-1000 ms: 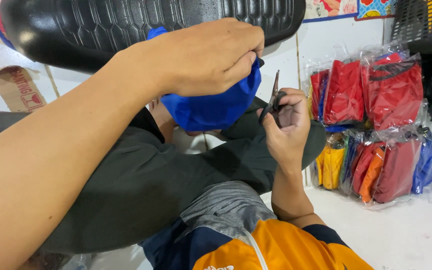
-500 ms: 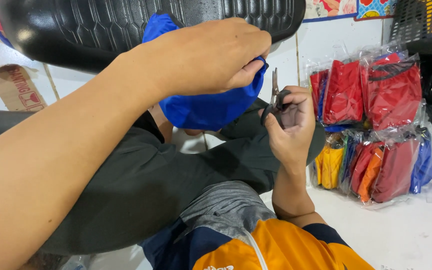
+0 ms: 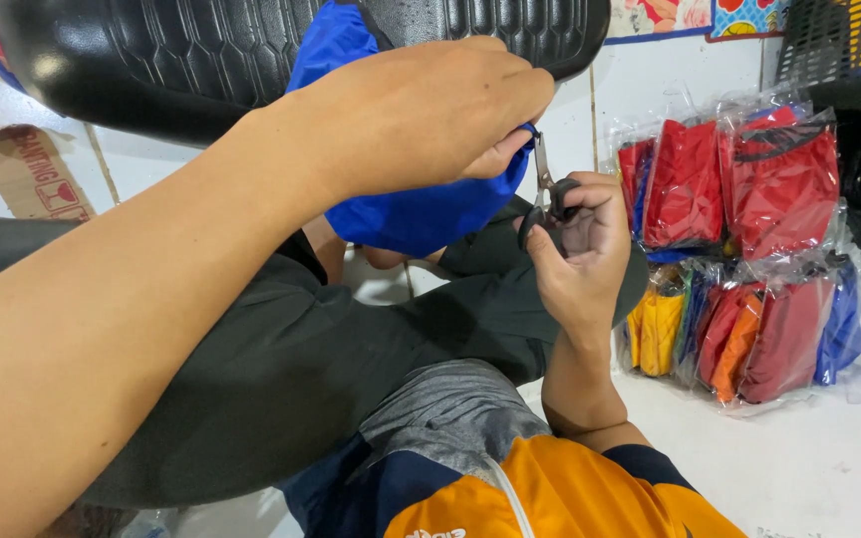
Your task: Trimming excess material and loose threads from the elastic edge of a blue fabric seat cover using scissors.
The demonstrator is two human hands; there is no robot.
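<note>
Two hands work one blue fabric piece (image 3: 421,204) above the lap: left hand (image 3: 421,115) pinches its edge shut, right hand (image 3: 580,249) grips one pair of small black-handled scissors (image 3: 547,194) beside it.

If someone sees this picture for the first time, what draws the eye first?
Probably the bright blue fabric in the upper middle, pinched by the left hand while the right hand holds small scissors at its edge. Next, the clear packets of red, orange and yellow cloth stacked at the right, and the black patterned seat on top.
</note>
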